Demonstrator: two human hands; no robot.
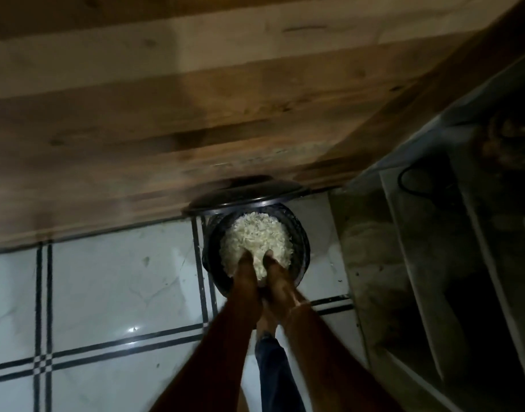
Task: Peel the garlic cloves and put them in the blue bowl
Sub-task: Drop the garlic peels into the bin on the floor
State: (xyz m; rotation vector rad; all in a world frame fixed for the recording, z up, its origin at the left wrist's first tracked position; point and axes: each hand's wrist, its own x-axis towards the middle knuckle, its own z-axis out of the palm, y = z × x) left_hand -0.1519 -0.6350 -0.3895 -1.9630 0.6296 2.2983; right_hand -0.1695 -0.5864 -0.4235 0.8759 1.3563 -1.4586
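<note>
On the white tiled floor (106, 278), my left hand (245, 273) and right hand (278, 276) dip into white flakes (255, 230) in a dark round container (303, 233), but blur hides whether they hold anything.

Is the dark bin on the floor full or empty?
Nearly full: a pale flaky heap fills the dark bin close to its rim.

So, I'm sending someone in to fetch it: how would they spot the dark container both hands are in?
Find the brown wooden panel where it meets the white tiled floor. At its foot stands a dark round container, with a dark round lid leaning behind it. It alone is heaped with pale white shreds.
</note>
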